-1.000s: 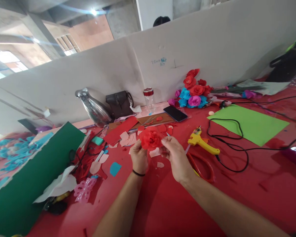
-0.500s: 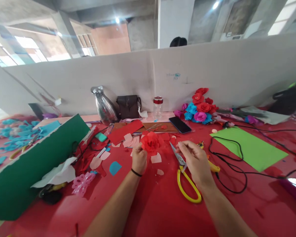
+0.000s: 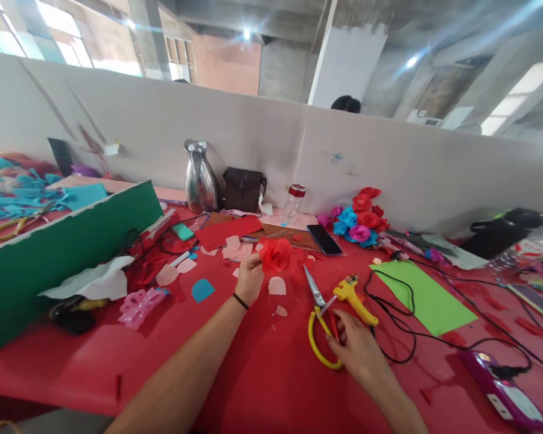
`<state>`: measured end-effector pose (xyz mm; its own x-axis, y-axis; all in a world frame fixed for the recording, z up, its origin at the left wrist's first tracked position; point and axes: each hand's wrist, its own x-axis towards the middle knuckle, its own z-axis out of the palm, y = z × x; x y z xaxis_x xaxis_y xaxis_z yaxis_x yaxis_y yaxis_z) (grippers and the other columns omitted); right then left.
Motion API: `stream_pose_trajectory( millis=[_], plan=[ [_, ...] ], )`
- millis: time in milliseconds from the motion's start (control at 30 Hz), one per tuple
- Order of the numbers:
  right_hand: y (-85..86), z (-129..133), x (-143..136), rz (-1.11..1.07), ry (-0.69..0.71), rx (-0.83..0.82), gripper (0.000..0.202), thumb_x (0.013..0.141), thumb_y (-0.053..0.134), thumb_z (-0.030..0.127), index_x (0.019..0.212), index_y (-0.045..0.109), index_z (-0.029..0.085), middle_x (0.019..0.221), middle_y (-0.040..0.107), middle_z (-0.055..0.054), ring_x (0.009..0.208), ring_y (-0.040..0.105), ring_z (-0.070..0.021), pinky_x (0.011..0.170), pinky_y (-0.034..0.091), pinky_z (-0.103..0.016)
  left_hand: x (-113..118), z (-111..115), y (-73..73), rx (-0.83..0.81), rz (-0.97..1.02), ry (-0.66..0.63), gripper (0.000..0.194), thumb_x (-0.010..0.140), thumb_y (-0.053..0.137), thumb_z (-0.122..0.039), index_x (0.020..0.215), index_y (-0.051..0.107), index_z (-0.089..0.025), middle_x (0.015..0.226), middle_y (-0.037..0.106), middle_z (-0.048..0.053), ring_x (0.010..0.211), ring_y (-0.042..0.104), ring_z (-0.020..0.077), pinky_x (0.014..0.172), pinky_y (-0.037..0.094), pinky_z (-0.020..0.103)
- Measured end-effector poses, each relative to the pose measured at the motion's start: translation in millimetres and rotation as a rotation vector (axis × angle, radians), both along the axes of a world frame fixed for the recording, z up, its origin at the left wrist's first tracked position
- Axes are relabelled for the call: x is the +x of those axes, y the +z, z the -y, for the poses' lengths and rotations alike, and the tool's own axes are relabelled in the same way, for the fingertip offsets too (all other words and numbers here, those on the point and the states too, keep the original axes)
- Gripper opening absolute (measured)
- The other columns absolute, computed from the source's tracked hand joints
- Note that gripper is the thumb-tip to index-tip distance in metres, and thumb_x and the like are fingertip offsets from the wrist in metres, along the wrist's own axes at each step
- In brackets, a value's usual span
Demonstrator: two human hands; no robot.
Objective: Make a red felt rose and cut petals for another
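Head view: holds red paper flower (image 3: 276, 254) with left grip (image 3: 250, 282), fingers clamped together at its left side, over the middle of the bench (image 3: 253, 374), between front and back edges. Has right grip (image 3: 355, 340) at the handles of scissors (image 3: 315, 288), nearer the front edge, blades pointing toward the back edge; cannot tell whether clamped on the handles or only laid against them. Found just beside the scissors, toward the right edge: yellow glue gun (image 3: 353, 298), black cord trailing near green sheet (image 3: 428, 298). Noted farther toward the right edge: purple power strip (image 3: 504, 386), plug inserted. Lying between flower and front edge: pink paper pieces (image 3: 277, 286); toward the left edge, blue paper piece (image 3: 203, 290) and pink plastic ornament (image 3: 140, 307), the latter near green board (image 3: 72, 253), set on its side. Recorded near the back edge, left to right: upright steel jug (image 3: 201, 181), dark bag (image 3: 243, 190), red-lidded jar (image 3: 294, 205), flat black phone (image 3: 324, 240), bunch of coloured flowers (image 3: 359, 220).
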<state>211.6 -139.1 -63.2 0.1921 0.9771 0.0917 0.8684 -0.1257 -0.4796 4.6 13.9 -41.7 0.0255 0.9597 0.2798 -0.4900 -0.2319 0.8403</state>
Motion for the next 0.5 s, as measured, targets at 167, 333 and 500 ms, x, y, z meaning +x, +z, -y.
stream_pose_trajectory(
  millis=[167, 333, 500],
  plan=[
    [6.2, -7, 10, -0.204, -0.094, -0.129, 0.059, 0.063, 0.059, 0.020, 0.122, 0.054, 0.017, 0.077, 0.064, -0.002, 0.067, 0.063, -0.0199, 0.067, 0.048, -0.032, -5, -4, 2.2, 0.029, -0.007, 0.028, 0.003, 0.057, 0.071, -0.019, 0.056, 0.068, -0.018, 0.060, 0.066, 0.000, 0.068, 0.061, 0.0168, 0.072, 0.049, 0.031],
    [2.1, 6, 9, -0.656, -0.043, -0.099, 0.064, 0.062, 0.070, 0.032, 0.124, 0.056, 0.023, 0.083, 0.067, -0.003, 0.077, 0.065, -0.0218, 0.068, 0.051, -0.032, -9, -5, 7.5, 0.048, 0.017, 0.073, 0.004, 0.054, 0.065, -0.013, 0.053, 0.067, -0.017, 0.060, 0.065, 0.000, 0.064, 0.056, 0.0142, 0.067, 0.046, 0.027],
    [8.2, 13, -13, -1.023, -0.046, -0.016, 0.062, 0.059, 0.081, 0.036, 0.117, 0.063, 0.024, 0.071, 0.062, 0.002, 0.062, 0.058, -0.0148, 0.061, 0.051, -0.026, -11, -6, 10.0, 0.008, 0.080, 0.136, 0.006, 0.053, 0.062, -0.014, 0.056, 0.067, -0.017, 0.059, 0.063, -0.001, 0.062, 0.053, 0.0138, 0.065, 0.043, 0.026]
  ],
)
